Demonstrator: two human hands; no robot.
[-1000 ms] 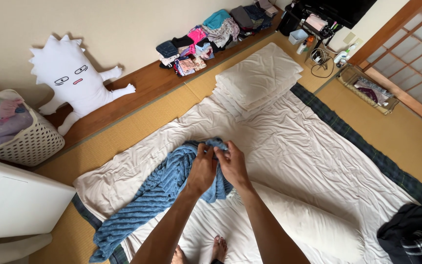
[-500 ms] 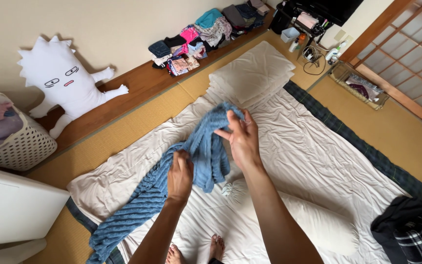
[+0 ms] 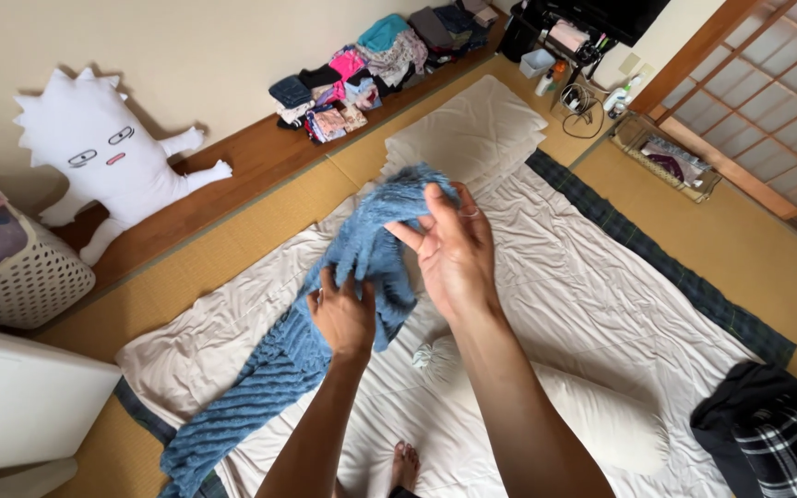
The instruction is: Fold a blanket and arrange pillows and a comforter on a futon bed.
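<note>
Blue ribbed blanket [image 3: 362,254] lifted between two hands.
Right hand [image 3: 454,249] pinches its top edge; left hand [image 3: 343,314] clamps a fold just below.

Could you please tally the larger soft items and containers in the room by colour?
Blue: 1, the ribbed blanket gripped by the left hand and right hand
White: 3, the spiky plush, the laundry basket, the bolster pillow
Dark: 1, the plaid garment
Total: 5
</note>
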